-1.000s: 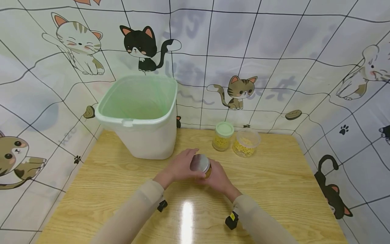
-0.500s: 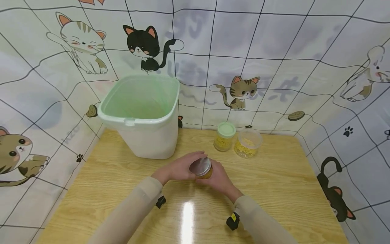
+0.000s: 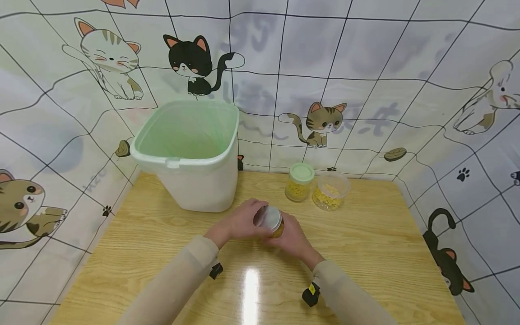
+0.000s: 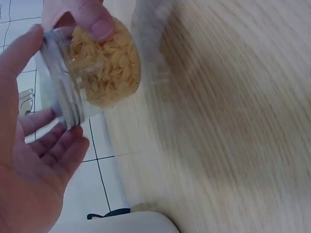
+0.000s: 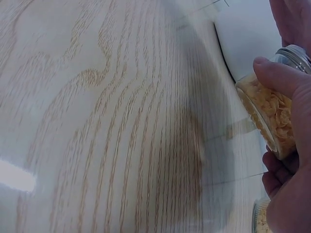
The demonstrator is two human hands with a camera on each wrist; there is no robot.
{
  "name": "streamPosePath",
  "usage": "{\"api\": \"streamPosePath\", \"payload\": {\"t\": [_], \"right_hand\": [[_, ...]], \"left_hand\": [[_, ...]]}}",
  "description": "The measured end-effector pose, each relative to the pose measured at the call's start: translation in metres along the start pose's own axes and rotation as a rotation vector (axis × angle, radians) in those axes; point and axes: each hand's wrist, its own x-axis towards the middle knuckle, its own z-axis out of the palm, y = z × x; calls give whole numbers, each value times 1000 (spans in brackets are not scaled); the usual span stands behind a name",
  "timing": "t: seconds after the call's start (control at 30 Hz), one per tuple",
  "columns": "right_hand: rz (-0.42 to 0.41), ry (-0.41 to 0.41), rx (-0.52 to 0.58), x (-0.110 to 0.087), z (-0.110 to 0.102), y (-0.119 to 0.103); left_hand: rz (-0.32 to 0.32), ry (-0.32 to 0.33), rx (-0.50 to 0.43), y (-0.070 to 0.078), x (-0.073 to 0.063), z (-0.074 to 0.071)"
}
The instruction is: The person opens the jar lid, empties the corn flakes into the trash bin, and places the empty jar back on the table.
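Your left hand (image 3: 243, 221) has turned around the silver lid (image 3: 270, 218) since half a second ago, fingers gripping its rim; your right hand (image 3: 293, 239) clasps the jar (image 4: 111, 70) of yellow flakes over the table (image 3: 365, 257). Beyond stand a green-topped pot (image 3: 299, 180), clear tub (image 3: 330, 195) and white bin (image 3: 203, 186).

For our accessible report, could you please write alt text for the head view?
Left hand gripping a round silver lid, right hand holding its clear round jar over a wooden table; behind, a white plastic bin and two clear containers of yellow pieces.
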Motion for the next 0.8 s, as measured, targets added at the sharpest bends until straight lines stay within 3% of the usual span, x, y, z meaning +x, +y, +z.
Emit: {"api": "streamPosePath", "payload": {"t": [0.17,0.23,0.33,0.5,0.57,0.67,0.8], "right_hand": [[-19,1,20,1,1,1],[-25,-3,26,0,2,2],[-22,-4,18,-1,1,1],[-18,-5,-24,-1,0,1],[-15,-12,-27,-1,0,2],[-11,-16,-15,-2,1,3],[-25,-13,0,-2,2,4]], "left_hand": [[-48,49,84,4,1,3],[-48,48,106,5,0,2],[-14,36,68,6,-1,-1],[146,-76,-69,8,-4,-8],[183,-134,-103,9,-5,-9],[187,-171,-105,9,-6,-10],[165,-153,-68,9,-7,-10]]}}
